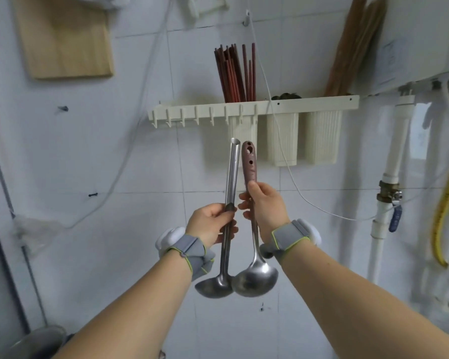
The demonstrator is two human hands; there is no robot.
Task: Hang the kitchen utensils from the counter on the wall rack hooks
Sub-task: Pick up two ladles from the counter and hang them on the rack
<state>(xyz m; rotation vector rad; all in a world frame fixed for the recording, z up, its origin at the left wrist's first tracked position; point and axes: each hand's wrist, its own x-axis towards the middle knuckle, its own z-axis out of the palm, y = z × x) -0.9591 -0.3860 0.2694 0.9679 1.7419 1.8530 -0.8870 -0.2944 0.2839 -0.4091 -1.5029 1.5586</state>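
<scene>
Left hand point(213, 224) clamps all-steel tube-handled ladle point(230, 200) mid-shaft | right hand point(263, 206) clamps brown-handled steel ladle point(249, 164), holes above your fingers | rigid, bowl-heavy, likely slick; cream plastic rack hooks point(183, 120) above.

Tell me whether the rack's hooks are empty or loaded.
Empty: nothing hangs from the rack's hooks; both ladles are in the hands, below them.

No text, brand or number can be read. The white appliance point(412, 40) at the upper right carries a pale label, but its print is too blurred to make out.
</scene>
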